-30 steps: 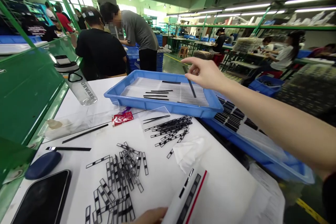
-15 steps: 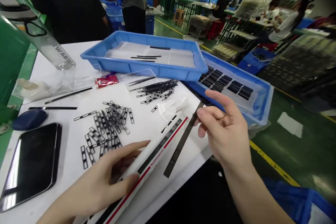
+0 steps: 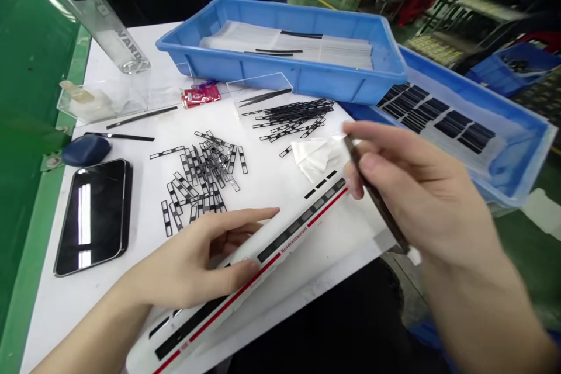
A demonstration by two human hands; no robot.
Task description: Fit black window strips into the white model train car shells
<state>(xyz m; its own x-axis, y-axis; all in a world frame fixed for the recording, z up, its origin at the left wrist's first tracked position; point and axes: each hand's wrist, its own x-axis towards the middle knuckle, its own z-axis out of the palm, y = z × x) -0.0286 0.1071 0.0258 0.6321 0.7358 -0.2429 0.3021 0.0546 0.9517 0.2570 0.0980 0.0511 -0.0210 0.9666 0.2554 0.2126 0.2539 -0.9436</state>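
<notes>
My left hand (image 3: 197,257) curls around a white printed strip (image 3: 298,228) with a red line and black rectangles, its thumb resting on top. My right hand (image 3: 421,193) pinches a narrow dark strip (image 3: 377,201) between thumb and fingers, above the table's right corner. A white tissue (image 3: 318,158) lies just beyond those fingers. Left of my left hand's fingertips is a loose pile of black-and-clear slotted strips (image 3: 201,175). A tighter bundle of similar black strips (image 3: 289,120) lies farther up the white table (image 3: 87,310).
A blue tray (image 3: 280,79) lined with clear sheets stands behind the strips, and a second blue tray (image 3: 482,99) holds black pieces at right. A phone (image 3: 94,216), navy pouch (image 3: 86,150), tweezers (image 3: 265,96), red sachet (image 3: 199,95) and clear bottle (image 3: 109,29) occupy the table.
My view has tilted down and closer to the table. My right hand has risen and moved right with the dark strip, while my left hand stays on the white strip.
</notes>
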